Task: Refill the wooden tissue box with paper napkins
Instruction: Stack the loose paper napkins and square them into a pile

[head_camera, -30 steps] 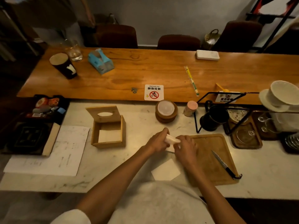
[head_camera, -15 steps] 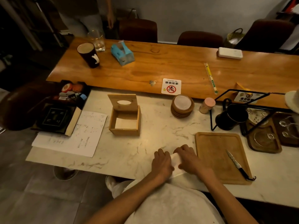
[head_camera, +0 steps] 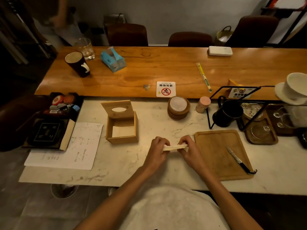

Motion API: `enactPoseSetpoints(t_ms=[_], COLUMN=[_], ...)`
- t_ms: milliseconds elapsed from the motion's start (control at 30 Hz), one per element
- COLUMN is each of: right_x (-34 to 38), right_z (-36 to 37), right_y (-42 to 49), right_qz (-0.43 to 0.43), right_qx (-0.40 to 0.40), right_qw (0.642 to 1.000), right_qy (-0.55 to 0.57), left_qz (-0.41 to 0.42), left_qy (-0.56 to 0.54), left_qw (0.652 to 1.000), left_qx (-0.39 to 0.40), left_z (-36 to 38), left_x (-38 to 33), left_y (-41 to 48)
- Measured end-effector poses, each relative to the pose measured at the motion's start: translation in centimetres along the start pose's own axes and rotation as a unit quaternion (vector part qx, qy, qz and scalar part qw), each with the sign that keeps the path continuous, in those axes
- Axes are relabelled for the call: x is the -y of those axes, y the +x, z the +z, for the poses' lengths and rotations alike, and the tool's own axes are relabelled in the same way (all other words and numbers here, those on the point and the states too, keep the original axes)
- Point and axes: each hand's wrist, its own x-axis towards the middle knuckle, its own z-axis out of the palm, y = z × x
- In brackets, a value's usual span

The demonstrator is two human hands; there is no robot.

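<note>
Pale, perhaps white top, bare forearms

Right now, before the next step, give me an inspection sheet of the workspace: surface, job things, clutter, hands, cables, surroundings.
Surface: marble counter, with a wooden bar top behind it.
Job's things: wooden tissue box, lid tipped up and open, white napkins low inside; a stack of paper napkins held above the counter.
Clutter: printed sheet, cutting board with a knife on it, coaster stack, black mug, blue tissue pack, no-smoking sign.
Hands: left hand and right hand each grip one end of the stack.
Cables: nothing seen.
Surroundings: dark chairs along the far side, dim light; another person stands at far left.
</note>
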Motion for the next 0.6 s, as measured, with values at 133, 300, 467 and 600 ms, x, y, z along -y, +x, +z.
enactPoseSetpoints(t_ms=[133, 300, 467, 600], right_x=[0.4, -0.5, -0.8, -0.2], right_z=[1.6, 3.3, 2.5, 2.9], right_y=[0.4, 0.3, 0.3, 0.4], right_qz=[-0.012, -0.003, 0.019, 0.012], right_qx=[-0.026, -0.025, -0.02, 0.008], right_qw=[0.994, 0.994, 0.987, 0.983], right_qy=[0.102, 0.103, 0.158, 0.18], left_qz=[-0.009, -0.067, -0.05, -0.044], left_qy=[-0.099, -0.158, -0.186, -0.202], left_qw=[0.994, 0.984, 0.98, 0.978], left_qx=[-0.036, -0.052, -0.052, -0.031], left_z=[-0.8, 0.5, 1.0, 1.0], left_x=[1.9, 3.7, 3.3, 3.1], left_y=[0.5, 0.1, 0.3, 0.1])
